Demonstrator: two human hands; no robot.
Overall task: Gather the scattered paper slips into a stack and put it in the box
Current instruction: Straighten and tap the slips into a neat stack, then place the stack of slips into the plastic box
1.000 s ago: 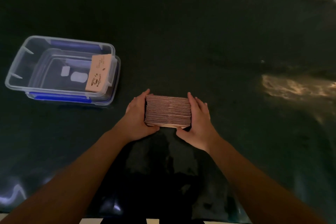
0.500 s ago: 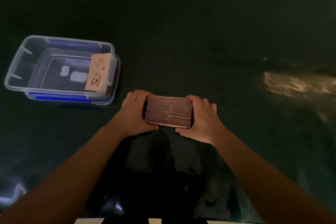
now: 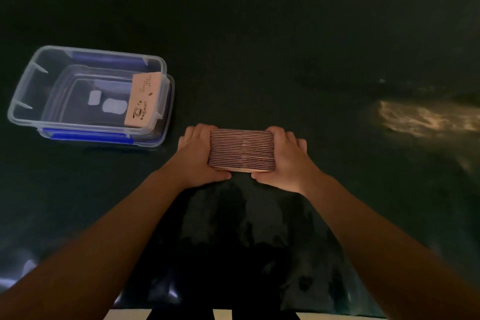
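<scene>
While we are looking down from the head camera, we are holding the stack of paper slips (image 3: 241, 150) between both hands, low over the dark tabletop (image 3: 285, 47) and close to our body. We cannot tell whether its bottom edge is touching the surface. Our left hand (image 3: 197, 156) is cupping the stack's left end, fingers curling over the far side and the thumb lying along the near edge. Our right hand (image 3: 284, 160) is mirroring that on the right end, fingers wrapping the far corner, thumb pointing in along the near edge. So the grip on each side is pressing in on the slips, both hands squeezing the bundle between them. We are seeing the slips edge-on as a tight run of thin stripes, with a pale face showing along the bottom.

Off to the left and a bit farther away, well apart from the stack, the clear plastic box (image 3: 23, 86) with blue clips is sitting open on the tabletop. One printed slip (image 3: 142, 100) is leaning against its right inner wall, a cup drawing showing on it. Two pale patches are showing on the box floor. A warm patch of light (image 3: 426, 118) is gleaming on the tabletop at the right.
</scene>
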